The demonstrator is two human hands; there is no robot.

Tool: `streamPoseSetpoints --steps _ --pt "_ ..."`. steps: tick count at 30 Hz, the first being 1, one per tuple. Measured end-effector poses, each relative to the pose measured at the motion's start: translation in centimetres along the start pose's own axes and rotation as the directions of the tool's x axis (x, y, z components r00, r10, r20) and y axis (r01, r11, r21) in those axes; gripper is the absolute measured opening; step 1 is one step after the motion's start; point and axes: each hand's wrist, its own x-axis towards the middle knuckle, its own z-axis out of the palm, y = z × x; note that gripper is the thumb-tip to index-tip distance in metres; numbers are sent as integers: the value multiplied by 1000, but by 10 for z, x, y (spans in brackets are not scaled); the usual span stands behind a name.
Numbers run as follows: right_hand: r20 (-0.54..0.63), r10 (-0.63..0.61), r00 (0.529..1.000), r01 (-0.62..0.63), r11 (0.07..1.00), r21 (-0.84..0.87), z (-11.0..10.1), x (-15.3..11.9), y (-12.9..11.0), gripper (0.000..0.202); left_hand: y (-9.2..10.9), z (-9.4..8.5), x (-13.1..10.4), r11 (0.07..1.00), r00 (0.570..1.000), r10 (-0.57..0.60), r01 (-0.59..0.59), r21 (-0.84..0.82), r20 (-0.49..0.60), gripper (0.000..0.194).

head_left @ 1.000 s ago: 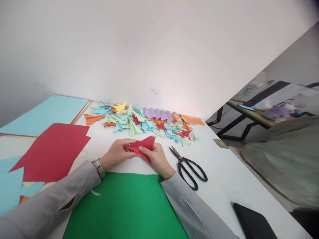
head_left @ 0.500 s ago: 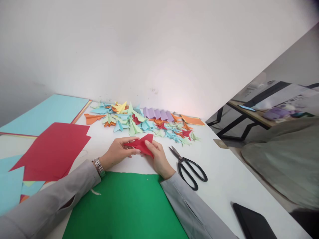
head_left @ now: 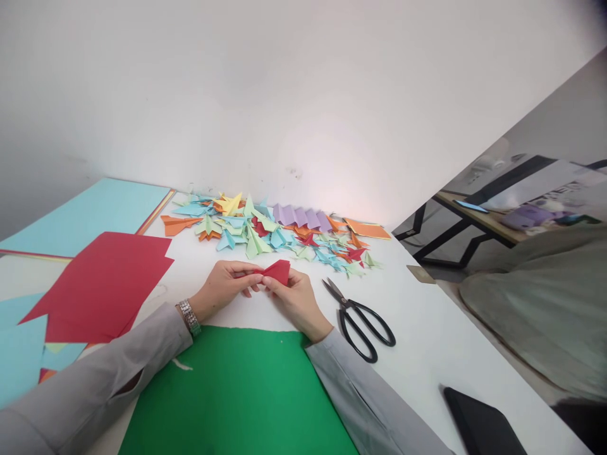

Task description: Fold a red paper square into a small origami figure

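Note:
A small folded red paper plane is held up between my two hands, just above the white table. My left hand pinches its left end, and the fingers cover much of that side. My right hand grips the other end, thumb pressed on the near face close to the left thumb. Behind the hands lies a pile of folded paper planes in several colours. Black-handled scissors rest to the right of my right hand, blades slightly apart. A green sheet lies under my forearms.
Red paper sheets lie at left, over light blue paper. A large light blue sheet tops a stack at the back left. An orange paper piece sits by the wall. A black flat device lies front right.
The red paper plane's spread wings are now pressed together into a narrower shape. My right thumb has moved left, close to the left thumb.

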Motion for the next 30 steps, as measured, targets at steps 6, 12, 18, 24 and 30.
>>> streamPoseSetpoints --steps 6,12,18,24,30 --pt "-3 2 1000 -2 1000 27 -2 0 2 24 1 0 0 1000 1000 -8 8 21 0 27" --pt "-4 6 1000 -6 1000 -8 -2 0 3 24 2 -2 0 999 999 25 -25 29 21 28" --pt "-2 -8 1000 8 1000 -21 -2 0 3 25 2 -2 0 998 997 50 -52 26 54 28" --pt "21 -7 1000 7 1000 3 -2 0 3 23 3 -3 0 999 998 32 -33 19 53 26" --pt "31 14 999 -15 1000 21 -3 -1 2 22 3 -2 -1 999 998 21 -23 22 54 27"
